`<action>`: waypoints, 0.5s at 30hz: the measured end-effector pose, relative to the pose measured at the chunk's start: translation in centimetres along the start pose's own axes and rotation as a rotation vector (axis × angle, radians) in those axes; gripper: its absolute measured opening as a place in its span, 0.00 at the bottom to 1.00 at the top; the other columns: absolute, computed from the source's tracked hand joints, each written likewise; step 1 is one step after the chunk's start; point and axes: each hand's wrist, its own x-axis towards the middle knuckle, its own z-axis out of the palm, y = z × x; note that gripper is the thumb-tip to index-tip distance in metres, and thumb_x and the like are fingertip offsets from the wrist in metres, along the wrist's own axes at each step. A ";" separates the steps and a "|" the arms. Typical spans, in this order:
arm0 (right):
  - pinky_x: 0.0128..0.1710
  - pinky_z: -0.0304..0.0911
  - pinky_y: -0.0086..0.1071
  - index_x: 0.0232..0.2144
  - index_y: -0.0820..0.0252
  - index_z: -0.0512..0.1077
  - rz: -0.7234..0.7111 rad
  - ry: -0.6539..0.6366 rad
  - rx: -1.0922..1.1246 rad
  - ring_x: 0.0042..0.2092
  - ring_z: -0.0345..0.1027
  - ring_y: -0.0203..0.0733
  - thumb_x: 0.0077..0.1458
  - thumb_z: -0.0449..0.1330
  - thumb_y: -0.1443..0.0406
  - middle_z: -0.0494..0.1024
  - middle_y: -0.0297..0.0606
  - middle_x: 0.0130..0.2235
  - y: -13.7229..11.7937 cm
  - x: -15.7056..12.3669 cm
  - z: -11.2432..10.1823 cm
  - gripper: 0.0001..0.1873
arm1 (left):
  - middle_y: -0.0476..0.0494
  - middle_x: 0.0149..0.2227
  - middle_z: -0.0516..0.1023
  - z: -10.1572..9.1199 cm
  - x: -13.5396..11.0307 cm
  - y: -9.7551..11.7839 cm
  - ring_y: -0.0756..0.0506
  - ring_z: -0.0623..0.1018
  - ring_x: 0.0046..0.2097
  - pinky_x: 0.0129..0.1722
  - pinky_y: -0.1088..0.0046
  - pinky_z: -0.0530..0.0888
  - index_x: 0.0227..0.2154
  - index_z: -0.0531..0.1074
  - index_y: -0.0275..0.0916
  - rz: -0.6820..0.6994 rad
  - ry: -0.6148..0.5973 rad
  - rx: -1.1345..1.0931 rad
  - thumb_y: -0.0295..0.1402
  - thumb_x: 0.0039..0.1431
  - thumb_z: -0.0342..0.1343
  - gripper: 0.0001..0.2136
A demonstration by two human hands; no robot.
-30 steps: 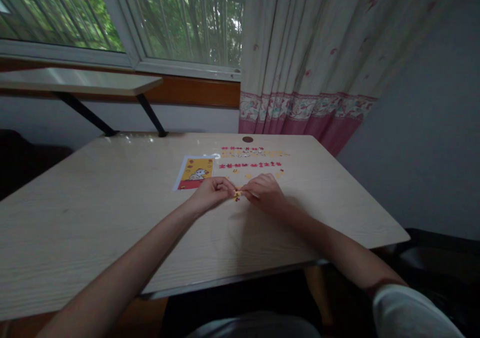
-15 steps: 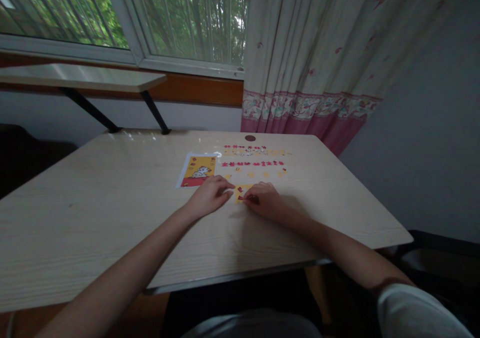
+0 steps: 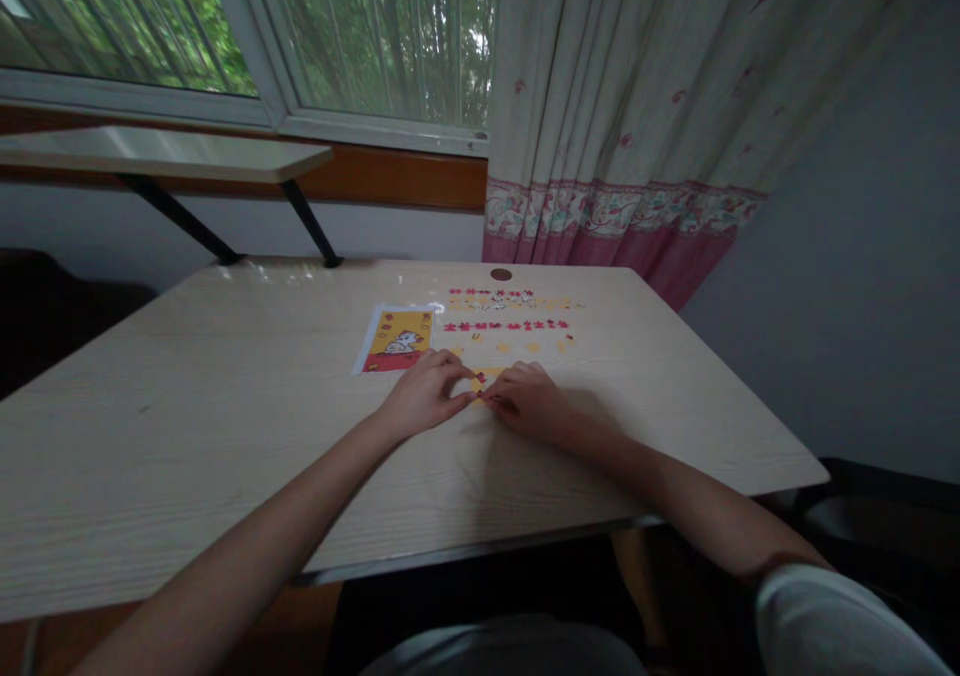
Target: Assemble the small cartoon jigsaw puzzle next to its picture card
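Both hands rest on a light wooden table (image 3: 225, 436). My left hand (image 3: 424, 396) and my right hand (image 3: 529, 401) meet fingertip to fingertip over small yellow and red puzzle pieces (image 3: 480, 381), pressing on them; the fingers are curled together. Most of the joined pieces are hidden under the fingers. Beyond the hands lie rows of loose red and yellow puzzle pieces (image 3: 506, 326). A reference picture card (image 3: 395, 339), yellow with a white animal and a red base, lies to the left of them.
A round dark grommet hole (image 3: 500, 274) sits at the table's far edge. A narrow shelf on black brackets (image 3: 165, 156) runs under the window. A floral curtain with a pink hem (image 3: 622, 126) hangs at the back right.
The hands lowered the pieces from just above the table onto its surface, then closed in over them. The view shifted slightly.
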 end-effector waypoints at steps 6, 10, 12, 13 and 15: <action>0.41 0.55 0.34 0.36 0.59 0.76 -0.025 -0.015 -0.012 0.40 0.64 0.40 0.56 0.58 0.68 0.77 0.38 0.35 -0.2 0.0 -0.4 0.07 | 0.41 0.42 0.72 0.0 0.0 0.1 0.40 0.70 0.46 0.48 0.59 0.66 0.42 0.75 0.41 -0.008 -0.004 0.010 0.38 0.55 0.57 0.13; 0.42 0.54 0.34 0.37 0.58 0.75 -0.061 -0.014 0.002 0.40 0.64 0.40 0.55 0.59 0.67 0.77 0.38 0.37 0.3 0.1 -0.6 0.07 | 0.41 0.41 0.72 0.0 0.0 0.0 0.41 0.71 0.45 0.49 0.60 0.66 0.42 0.74 0.40 0.028 0.002 0.010 0.38 0.56 0.55 0.13; 0.42 0.54 0.35 0.38 0.57 0.75 -0.081 -0.005 -0.008 0.41 0.65 0.40 0.56 0.58 0.66 0.77 0.38 0.38 1.3 0.2 -0.9 0.08 | 0.40 0.41 0.73 0.0 -0.1 -0.1 0.41 0.71 0.45 0.48 0.61 0.66 0.43 0.74 0.39 0.030 0.021 0.009 0.38 0.58 0.53 0.13; 0.42 0.54 0.35 0.38 0.57 0.75 -0.081 0.001 -0.021 0.41 0.65 0.40 0.56 0.58 0.65 0.77 0.38 0.38 2.0 0.3 -1.2 0.08 | 0.40 0.41 0.73 0.0 -0.1 -0.2 0.41 0.71 0.45 0.48 0.61 0.67 0.43 0.74 0.38 0.027 0.030 0.014 0.38 0.59 0.52 0.13; 0.43 0.55 0.35 0.37 0.57 0.76 -0.057 0.006 -0.061 0.42 0.65 0.41 0.57 0.58 0.64 0.77 0.38 0.37 3.6 0.2 -2.2 0.08 | 0.39 0.42 0.72 -0.1 -0.1 -0.3 0.41 0.71 0.45 0.47 0.61 0.67 0.44 0.73 0.38 0.020 0.037 0.032 0.39 0.59 0.52 0.14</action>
